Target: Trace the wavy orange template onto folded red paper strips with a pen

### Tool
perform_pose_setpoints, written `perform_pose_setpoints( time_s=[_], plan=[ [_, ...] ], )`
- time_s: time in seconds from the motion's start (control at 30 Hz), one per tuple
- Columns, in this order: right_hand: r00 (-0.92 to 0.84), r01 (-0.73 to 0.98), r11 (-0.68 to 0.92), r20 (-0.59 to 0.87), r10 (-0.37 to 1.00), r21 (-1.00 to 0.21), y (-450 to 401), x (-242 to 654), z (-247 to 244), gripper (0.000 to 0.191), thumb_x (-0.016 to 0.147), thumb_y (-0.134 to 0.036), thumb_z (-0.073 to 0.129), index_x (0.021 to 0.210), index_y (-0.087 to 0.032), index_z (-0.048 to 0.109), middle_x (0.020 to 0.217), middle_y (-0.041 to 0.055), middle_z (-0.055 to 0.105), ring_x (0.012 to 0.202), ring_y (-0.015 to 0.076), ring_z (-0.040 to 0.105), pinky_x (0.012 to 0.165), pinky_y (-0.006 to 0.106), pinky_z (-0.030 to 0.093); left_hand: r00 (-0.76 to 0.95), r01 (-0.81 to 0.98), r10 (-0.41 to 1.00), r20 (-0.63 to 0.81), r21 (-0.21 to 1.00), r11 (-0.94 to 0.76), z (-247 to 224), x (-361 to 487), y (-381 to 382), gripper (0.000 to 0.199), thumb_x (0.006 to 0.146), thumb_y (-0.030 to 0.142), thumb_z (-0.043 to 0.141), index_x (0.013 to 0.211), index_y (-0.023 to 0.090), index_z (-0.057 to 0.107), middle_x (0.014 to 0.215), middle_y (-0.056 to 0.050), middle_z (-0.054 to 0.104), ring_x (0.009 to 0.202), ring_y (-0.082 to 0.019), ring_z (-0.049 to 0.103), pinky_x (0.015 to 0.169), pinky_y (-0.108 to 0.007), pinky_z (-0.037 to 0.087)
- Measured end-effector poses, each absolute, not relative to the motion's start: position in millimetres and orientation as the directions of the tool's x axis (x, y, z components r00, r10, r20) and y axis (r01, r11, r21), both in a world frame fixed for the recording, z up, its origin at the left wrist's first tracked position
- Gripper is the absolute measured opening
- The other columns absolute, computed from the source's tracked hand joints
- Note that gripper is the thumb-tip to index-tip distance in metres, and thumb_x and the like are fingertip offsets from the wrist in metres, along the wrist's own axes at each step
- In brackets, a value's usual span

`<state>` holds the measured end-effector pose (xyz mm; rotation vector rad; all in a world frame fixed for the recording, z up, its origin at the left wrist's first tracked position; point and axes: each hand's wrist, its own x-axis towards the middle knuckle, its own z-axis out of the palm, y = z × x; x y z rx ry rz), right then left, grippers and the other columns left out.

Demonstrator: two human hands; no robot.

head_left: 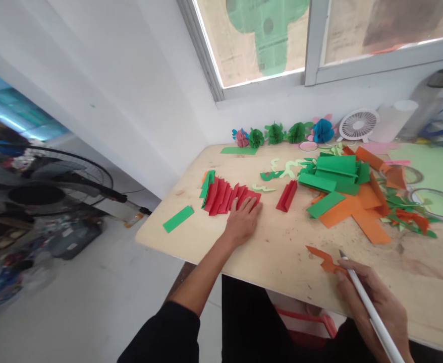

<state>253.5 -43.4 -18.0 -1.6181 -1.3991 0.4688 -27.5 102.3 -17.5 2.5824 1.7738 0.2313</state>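
Red pleated papers (225, 196), on the tabletop (270, 252) toward its left end, in a row with a green folded piece (207, 187) at the far-left end. Your left hand (243, 222) lies palm-down over the row's right end, fingers slightly spread, resting on the folds rather than gripping. Your right hand (386, 302) is closed around a white pen (373, 315), dark tip out, next to an orange cutout (326, 261).

Handling, best guess: light, thin, stiff only along the creases. Pleats likely spring or slide apart; hard pressing would flatten them. Take a piece by its folded edge, lightly, or steady several with flat fingertips. The cutout looks limp and narrow at its bends, so tears are likely there; hold it at the wider part. Pen should be smooth, rigid, easy; grip near the tip.

Hard to read: paper under your left fingers is covered, so you can't count pleats or tell whether they're joined. The cutout's near end runs behind your right thumb; pinched or merely touched, can't tell. Pen's back end is cut off by the bottom edge.
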Motion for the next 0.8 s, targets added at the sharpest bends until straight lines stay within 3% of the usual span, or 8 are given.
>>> perform_pose_setpoints(
  time_s=[0.17, 0.3, 0.5, 0.67, 0.8],
  plan=[
    [0.239, 0.589, 0.138, 0.334, 0.912, -0.796, -42, 256, -21, 0.026, 0.085, -0.046, 0.060, 0.097, -0.025, 0.067, 0.086, 0.0023, 0.073, 0.075, 0.0179, 0.071, 0.067, 0.024, 0.057, 0.389, 0.902, 0.910, 0.145, 0.141, -0.408, -21, -52, 114, 0.051, 0.086, 0.004, 0.039, 0.132, 0.019, 0.057, 0.143, -0.011, 0.053, 0.138, -0.027, 0.043, 0.116, -0.055, 0.025],
    [0.235, 0.586, 0.157, 0.352, 0.906, -0.795, -41, 256, -21, 0.023, 0.085, -0.044, 0.061, 0.097, -0.026, 0.067, 0.084, 0.0010, 0.073, 0.071, 0.0163, 0.070, 0.065, 0.022, 0.056, 0.356, 0.882, 0.905, 0.234, 0.237, -0.408, -13, -33, 108, 0.040, 0.090, 0.012, 0.046, 0.127, 0.019, 0.060, 0.138, -0.010, 0.058, 0.137, -0.027, 0.044, 0.114, -0.053, 0.030],
    [0.230, 0.556, 0.167, 0.344, 0.910, -0.814, -42, 255, -21, 0.022, 0.085, -0.042, 0.060, 0.096, -0.025, 0.067, 0.083, 0.0012, 0.072, 0.070, 0.0154, 0.069, 0.064, 0.021, 0.055, 0.238, 0.828, 0.927, 0.290, 0.439, -0.349, 4, 23, 113, 0.020, 0.088, 0.023, 0.059, 0.103, 0.019, 0.071, 0.102, -0.006, 0.074, 0.103, -0.021, 0.066, 0.094, -0.037, 0.051],
    [0.285, 0.522, 0.092, 0.275, 0.918, -0.848, -44, 249, -17, 0.022, 0.086, -0.042, 0.059, 0.096, -0.025, 0.067, 0.089, 0.0028, 0.072, 0.076, 0.0171, 0.069, 0.073, 0.025, 0.056, 0.139, 0.802, 0.963, 0.231, 0.545, -0.246, 13, 40, 121, 0.017, 0.087, 0.022, 0.058, 0.085, 0.020, 0.075, 0.085, -0.003, 0.076, 0.083, -0.017, 0.069, 0.077, -0.027, 0.052],
    [0.289, 0.505, 0.091, 0.267, 0.919, -0.858, -44, 248, -16, 0.022, 0.086, -0.043, 0.058, 0.097, -0.025, 0.068, 0.093, 0.0031, 0.072, 0.080, 0.0176, 0.069, 0.076, 0.026, 0.056, 0.095, 0.799, 0.983, 0.157, 0.577, -0.169, 13, 44, 124, 0.019, 0.086, 0.020, 0.057, 0.080, 0.019, 0.075, 0.080, -0.003, 0.075, 0.077, -0.017, 0.068, 0.070, -0.026, 0.050]
  ],
)
